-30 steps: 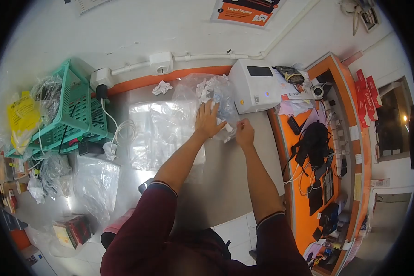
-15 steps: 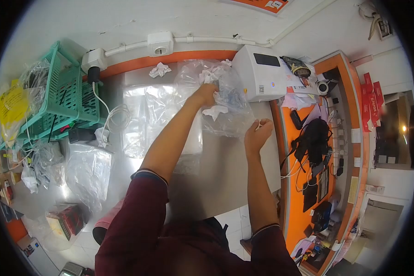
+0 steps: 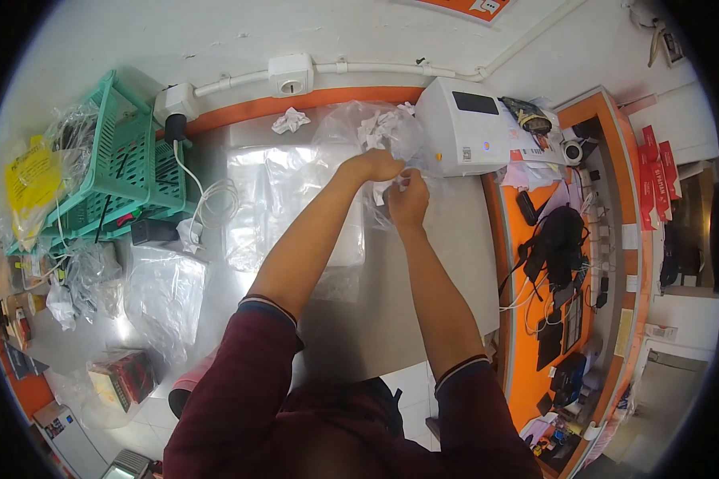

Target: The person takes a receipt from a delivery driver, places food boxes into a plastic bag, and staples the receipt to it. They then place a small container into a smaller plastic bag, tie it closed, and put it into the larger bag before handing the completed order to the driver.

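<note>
Near the white machine, my left hand [image 3: 379,166] and my right hand [image 3: 408,195] are close together over a clear plastic bag [image 3: 339,128] holding crumpled white paper [image 3: 389,130]. The fingers of both hands are bent together at the bag's near side, and what lies between them is too small to name. A bit of white paper shows just left of my right hand. Flat clear plastic sheets [image 3: 252,215] lie on the metal table to the left of my hands.
The white machine [image 3: 463,132] stands at the back right, beside an orange shelf [image 3: 527,399] with cables and a black bag [image 3: 558,247]. Green baskets [image 3: 124,172] and a white cable [image 3: 216,199] are at the left. Crumpled paper [image 3: 291,120] lies near the wall.
My right hand has moved left and up to meet my left hand. My left hand has shifted slightly right and down, and the bag is drawn in closer beneath them.
</note>
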Motion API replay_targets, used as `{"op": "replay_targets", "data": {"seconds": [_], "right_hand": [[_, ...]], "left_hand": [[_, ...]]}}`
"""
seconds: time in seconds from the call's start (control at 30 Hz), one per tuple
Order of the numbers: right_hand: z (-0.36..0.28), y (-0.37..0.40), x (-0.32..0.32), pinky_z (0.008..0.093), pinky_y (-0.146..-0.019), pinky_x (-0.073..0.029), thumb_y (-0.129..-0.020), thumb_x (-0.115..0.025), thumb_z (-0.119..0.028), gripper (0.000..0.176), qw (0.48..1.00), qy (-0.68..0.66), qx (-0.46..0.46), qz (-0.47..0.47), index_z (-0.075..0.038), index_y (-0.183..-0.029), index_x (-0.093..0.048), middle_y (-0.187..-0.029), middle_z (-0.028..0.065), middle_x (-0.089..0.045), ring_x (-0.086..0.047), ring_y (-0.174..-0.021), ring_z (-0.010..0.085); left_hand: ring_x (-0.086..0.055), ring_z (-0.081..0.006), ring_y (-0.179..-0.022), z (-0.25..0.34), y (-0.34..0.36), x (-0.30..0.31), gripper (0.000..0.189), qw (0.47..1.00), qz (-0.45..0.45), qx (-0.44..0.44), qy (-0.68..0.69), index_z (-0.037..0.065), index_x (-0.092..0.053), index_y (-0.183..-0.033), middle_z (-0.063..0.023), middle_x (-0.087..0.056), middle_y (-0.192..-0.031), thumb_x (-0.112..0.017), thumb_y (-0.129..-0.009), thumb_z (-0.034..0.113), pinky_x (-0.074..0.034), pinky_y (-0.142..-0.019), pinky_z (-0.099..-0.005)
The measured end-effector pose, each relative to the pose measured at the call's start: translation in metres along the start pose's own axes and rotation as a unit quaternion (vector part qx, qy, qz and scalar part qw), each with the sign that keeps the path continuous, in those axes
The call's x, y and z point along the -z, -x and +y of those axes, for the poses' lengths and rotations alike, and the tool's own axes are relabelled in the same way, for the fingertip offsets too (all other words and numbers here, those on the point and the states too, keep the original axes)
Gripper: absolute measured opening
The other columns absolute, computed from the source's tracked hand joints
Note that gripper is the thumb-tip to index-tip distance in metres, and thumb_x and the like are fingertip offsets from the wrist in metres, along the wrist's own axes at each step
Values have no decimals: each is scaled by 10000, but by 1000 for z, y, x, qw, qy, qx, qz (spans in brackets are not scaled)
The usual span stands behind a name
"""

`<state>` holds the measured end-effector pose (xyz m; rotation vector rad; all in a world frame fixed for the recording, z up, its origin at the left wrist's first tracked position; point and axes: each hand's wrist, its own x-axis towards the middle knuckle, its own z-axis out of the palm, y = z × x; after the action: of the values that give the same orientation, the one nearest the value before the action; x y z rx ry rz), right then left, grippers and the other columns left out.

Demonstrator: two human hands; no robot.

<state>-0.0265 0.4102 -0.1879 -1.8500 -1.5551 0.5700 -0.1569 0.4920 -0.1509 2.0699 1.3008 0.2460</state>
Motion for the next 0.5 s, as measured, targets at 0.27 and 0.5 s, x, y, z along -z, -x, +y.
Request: {"op": "replay_targets", "data": {"seconds": [0.27,0.5], "right_hand": [[13,47,-3,502,-871,-493,-855,-665,-116,411,992,70,99,-34,-42,-1228,-509,-1116,229,-555,-591,-1038,416],[-3,7,22,493,-897,-500,-872,-633,-91,572,998,-5,57,-19,-52,-1407,-434,-1226,248,-575,-576,-1114,431]], "left_hand": [[-685,-405,-901,-27,-10,-47,192,961,264,69,43,-18,-702,-910,-241,-701,-925,-688,-759,101,-550,-794,-446],[-700,-369,-797,41,103,42,183,973,15,12,229,18,-723,-836,-189,-710,-803,-747,-737,170,-544,-732,-435]]}}
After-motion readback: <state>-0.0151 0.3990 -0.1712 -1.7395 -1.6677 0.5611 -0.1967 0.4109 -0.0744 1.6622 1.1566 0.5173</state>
